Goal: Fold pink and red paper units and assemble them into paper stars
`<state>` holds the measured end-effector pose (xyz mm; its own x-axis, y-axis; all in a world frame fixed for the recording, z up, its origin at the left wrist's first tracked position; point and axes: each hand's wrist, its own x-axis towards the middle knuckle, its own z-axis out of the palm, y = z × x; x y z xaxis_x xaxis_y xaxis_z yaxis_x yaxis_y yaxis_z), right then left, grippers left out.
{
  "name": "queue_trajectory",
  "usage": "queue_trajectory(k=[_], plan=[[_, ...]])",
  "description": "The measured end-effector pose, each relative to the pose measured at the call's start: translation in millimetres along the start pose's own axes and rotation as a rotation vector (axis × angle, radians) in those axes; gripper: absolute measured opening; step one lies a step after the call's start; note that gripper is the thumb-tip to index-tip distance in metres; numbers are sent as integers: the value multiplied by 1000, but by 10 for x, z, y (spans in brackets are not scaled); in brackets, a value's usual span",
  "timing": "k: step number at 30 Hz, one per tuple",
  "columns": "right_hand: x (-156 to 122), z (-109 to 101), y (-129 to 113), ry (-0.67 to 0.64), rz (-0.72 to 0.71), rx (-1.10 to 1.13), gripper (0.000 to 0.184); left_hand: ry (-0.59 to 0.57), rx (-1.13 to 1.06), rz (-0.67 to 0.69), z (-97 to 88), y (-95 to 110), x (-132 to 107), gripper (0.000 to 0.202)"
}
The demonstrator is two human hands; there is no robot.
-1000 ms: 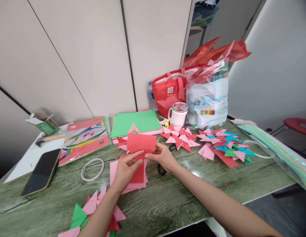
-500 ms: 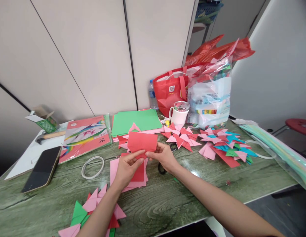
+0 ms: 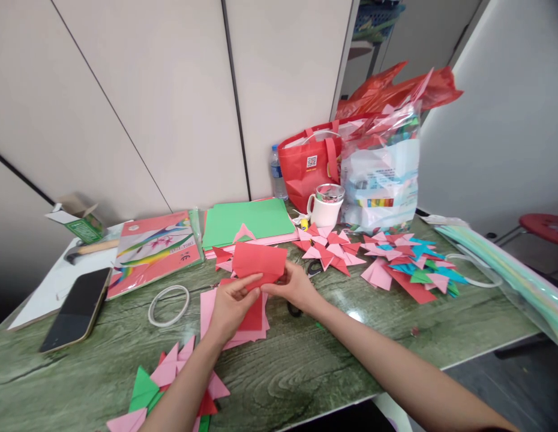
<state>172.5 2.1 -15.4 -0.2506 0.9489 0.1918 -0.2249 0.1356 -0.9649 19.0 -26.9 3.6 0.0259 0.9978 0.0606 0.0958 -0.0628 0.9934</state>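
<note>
A folded red paper sheet is held up just above the table, pinched along its lower edge by both hands. My left hand grips its bottom left part with thumb and fingers closed. My right hand pinches the bottom right part, its fingers curling up behind the corner. Beneath the hands lies a stack of pink and red square sheets. Black scissors lie partly hidden under my right wrist.
On the green wood-grain table are folded paper pinwheels, a mixed-colour pile, more pinwheels at the near edge, green sheets, a paper pack, tape ring, phone, mug, and bags.
My right fingers have slid slightly left along the sheet's lower edge and bent its right corner; the sheet is otherwise in the same place.
</note>
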Motion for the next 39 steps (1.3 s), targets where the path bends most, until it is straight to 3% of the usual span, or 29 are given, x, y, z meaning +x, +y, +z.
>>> queue_trajectory(k=[6, 19, 25, 29, 32, 36, 39], plan=[[-12, 12, 52, 17, -20, -79, 44, -27, 3, 13, -10, -3, 10, 32], [6, 4, 0, 4, 171, 136, 36, -45, 71, 21, -116, -19, 72, 33], [31, -11, -28, -35, 208, 167, 30, -39, 59, -5, -143, 2, 90, 37], [42, -15, -35, -67, 223, 179, 35, -21, 19, -34, -151, -15, 103, 39], [54, -23, -28, -61, 210, 192, 34, -3, -30, -73, -154, -43, 112, 39], [66, -29, -1, 13, 159, 162, 19, 31, -55, -104, -143, -59, 117, 39], [59, -35, 30, 42, 118, 107, 24, 21, -51, -107, -121, -19, 99, 38]])
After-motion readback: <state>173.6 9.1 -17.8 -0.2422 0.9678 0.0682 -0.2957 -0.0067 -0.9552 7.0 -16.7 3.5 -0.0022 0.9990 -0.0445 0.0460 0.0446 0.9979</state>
